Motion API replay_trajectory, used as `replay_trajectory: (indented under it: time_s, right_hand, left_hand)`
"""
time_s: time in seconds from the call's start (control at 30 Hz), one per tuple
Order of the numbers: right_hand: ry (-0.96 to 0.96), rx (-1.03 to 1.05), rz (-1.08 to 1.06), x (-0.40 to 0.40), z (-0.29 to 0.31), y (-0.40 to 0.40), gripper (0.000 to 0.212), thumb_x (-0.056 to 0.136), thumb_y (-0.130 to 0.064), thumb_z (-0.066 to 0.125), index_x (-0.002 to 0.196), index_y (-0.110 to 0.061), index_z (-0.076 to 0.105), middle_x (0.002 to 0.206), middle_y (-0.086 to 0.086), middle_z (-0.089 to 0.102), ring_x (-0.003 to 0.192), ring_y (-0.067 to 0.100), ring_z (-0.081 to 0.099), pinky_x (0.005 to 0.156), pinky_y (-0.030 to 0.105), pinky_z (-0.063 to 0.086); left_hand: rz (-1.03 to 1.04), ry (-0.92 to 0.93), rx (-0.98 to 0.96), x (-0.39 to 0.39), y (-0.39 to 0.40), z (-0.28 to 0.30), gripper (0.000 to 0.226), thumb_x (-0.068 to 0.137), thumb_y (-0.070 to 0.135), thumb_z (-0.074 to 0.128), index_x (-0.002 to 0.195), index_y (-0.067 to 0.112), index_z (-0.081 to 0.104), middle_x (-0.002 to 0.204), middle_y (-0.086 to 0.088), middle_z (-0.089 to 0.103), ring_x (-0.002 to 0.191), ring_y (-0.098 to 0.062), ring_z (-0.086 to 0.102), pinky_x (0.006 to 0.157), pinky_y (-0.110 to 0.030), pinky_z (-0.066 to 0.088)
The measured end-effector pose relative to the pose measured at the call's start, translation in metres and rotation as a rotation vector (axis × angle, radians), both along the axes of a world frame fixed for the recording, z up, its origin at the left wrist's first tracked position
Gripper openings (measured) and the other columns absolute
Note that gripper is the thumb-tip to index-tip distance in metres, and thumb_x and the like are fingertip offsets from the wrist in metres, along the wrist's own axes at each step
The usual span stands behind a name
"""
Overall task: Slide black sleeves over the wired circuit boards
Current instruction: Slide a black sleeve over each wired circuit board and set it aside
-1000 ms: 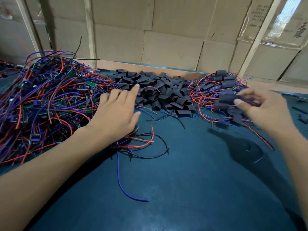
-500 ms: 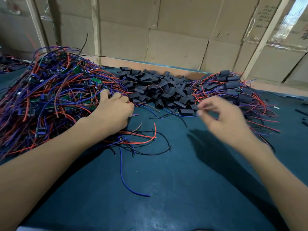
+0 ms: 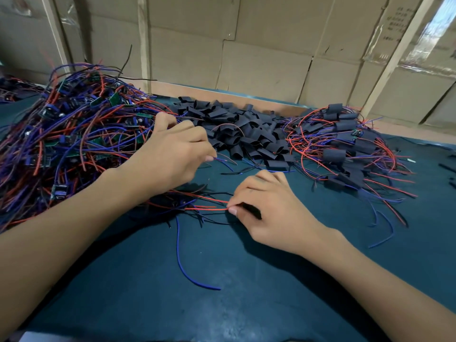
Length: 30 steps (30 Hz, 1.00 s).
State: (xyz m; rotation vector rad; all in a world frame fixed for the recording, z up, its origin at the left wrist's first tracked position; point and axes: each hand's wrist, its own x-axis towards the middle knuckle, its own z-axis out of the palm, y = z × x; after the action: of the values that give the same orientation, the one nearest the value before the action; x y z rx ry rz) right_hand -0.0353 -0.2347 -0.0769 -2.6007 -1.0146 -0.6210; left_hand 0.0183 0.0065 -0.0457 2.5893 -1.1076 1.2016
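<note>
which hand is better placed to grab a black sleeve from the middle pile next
Probably the left hand: its knuckles sit right at the near-left edge of the loose black sleeves, though its fingertips pinch thin wires. The right hand is nearer the body, pinching red wires.

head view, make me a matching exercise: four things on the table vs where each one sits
Things:
1 bare boards
2 empty sleeves
3 sleeved boards
4 loose blue wire

Places:
A right pile
B left pile
C near, between the arms
D middle pile at the back

Pairs: 1-B, 2-D, 3-A, 4-C
</note>
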Motion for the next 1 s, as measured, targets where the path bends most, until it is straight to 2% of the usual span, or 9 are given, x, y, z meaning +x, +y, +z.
replay_trajectory:
  time_s: [0.17, 0.27, 0.37, 0.47, 0.57, 0.67, 0.83, 0.9, 1.0]
  right_hand:
    - [-0.017, 0.335, -0.145, 0.003, 0.005, -0.001, 0.035, 0.09, -0.051, 0.065, 0.114, -0.027, 0.072, 0.116, -0.016, 0.066, 0.111, 0.011, 0.054, 0.097, 0.033, 0.032]
    - [0.04, 0.536, -0.17, 0.005, 0.005, 0.002, 0.027, 0.086, -0.055, 0.066, 0.102, -0.033, 0.067, 0.099, -0.022, 0.068, 0.101, 0.0, 0.059, 0.095, 0.019, 0.035]
    - [0.234, 0.76, -0.128, 0.008, 0.008, 0.002, 0.023, 0.084, -0.04, 0.079, 0.1, -0.031, 0.064, 0.09, -0.022, 0.071, 0.09, 0.001, 0.066, 0.084, 0.007, 0.039]
    - [0.277, 0.666, -0.071, 0.007, 0.008, 0.004, 0.023, 0.086, -0.036, 0.078, 0.108, -0.032, 0.073, 0.091, -0.02, 0.073, 0.094, 0.008, 0.067, 0.096, 0.02, 0.039]
    - [0.201, 0.63, -0.061, 0.003, 0.006, 0.004, 0.016, 0.088, -0.03, 0.074, 0.103, -0.027, 0.079, 0.091, -0.017, 0.075, 0.09, 0.005, 0.066, 0.094, 0.03, 0.037]
    - [0.16, 0.614, -0.063, 0.0, 0.011, -0.006, 0.011, 0.09, -0.024, 0.073, 0.097, -0.022, 0.081, 0.089, -0.015, 0.075, 0.084, 0.002, 0.065, 0.091, 0.031, 0.038]
    - [0.115, 0.682, -0.098, 0.0, 0.016, -0.027, 0.006, 0.086, -0.014, 0.074, 0.081, -0.016, 0.076, 0.08, -0.009, 0.074, 0.079, 0.007, 0.064, 0.087, 0.035, 0.04]
    - [0.142, 0.713, -0.142, 0.001, 0.015, -0.03, 0.008, 0.084, -0.012, 0.073, 0.076, -0.015, 0.073, 0.077, -0.006, 0.072, 0.077, 0.012, 0.063, 0.087, 0.034, 0.04]
    - [0.177, 0.777, -0.187, 0.003, 0.014, -0.036, 0.012, 0.084, -0.02, 0.07, 0.073, -0.014, 0.069, 0.075, -0.007, 0.069, 0.073, 0.004, 0.058, 0.079, 0.026, 0.039]
  left_hand:
    - [-0.111, -0.046, 0.006, -0.013, -0.016, 0.001, 0.016, 0.1, 0.022, 0.057, 0.099, 0.019, 0.072, 0.092, 0.003, 0.064, 0.087, -0.028, 0.06, 0.086, -0.048, 0.037]
    - [-0.167, 0.019, -0.03, -0.016, -0.021, -0.002, 0.014, 0.099, 0.017, 0.06, 0.103, 0.013, 0.073, 0.094, -0.004, 0.065, 0.085, -0.029, 0.063, 0.08, -0.046, 0.042]
    - [-0.208, 0.07, -0.084, -0.013, -0.019, -0.005, 0.015, 0.097, 0.013, 0.065, 0.108, 0.008, 0.073, 0.094, -0.006, 0.067, 0.083, -0.029, 0.063, 0.077, -0.043, 0.043]
    - [-0.242, 0.122, -0.13, -0.012, -0.019, -0.01, 0.021, 0.099, 0.016, 0.063, 0.117, 0.006, 0.068, 0.095, -0.003, 0.066, 0.084, -0.027, 0.062, 0.079, -0.042, 0.045]
    - [-0.283, 0.153, -0.173, -0.009, -0.022, -0.014, 0.023, 0.1, 0.019, 0.062, 0.12, 0.008, 0.066, 0.095, 0.002, 0.065, 0.087, -0.022, 0.06, 0.084, -0.038, 0.044]
    - [-0.336, 0.152, -0.172, -0.009, -0.026, -0.014, 0.026, 0.102, 0.023, 0.061, 0.122, 0.008, 0.066, 0.097, 0.004, 0.064, 0.087, -0.018, 0.057, 0.085, -0.036, 0.044]
    - [-0.327, 0.22, -0.178, -0.016, -0.038, -0.012, 0.034, 0.099, 0.024, 0.064, 0.13, 0.009, 0.062, 0.103, 0.005, 0.066, 0.091, -0.018, 0.059, 0.083, -0.043, 0.049]
    - [-0.317, 0.242, -0.157, -0.015, -0.035, -0.01, 0.031, 0.1, 0.024, 0.063, 0.127, 0.008, 0.065, 0.099, 0.004, 0.068, 0.087, -0.021, 0.062, 0.08, -0.045, 0.049]
    - [-0.267, 0.238, -0.074, -0.014, -0.027, -0.009, 0.02, 0.099, 0.026, 0.064, 0.112, 0.012, 0.073, 0.093, 0.002, 0.069, 0.084, -0.024, 0.064, 0.075, -0.046, 0.049]
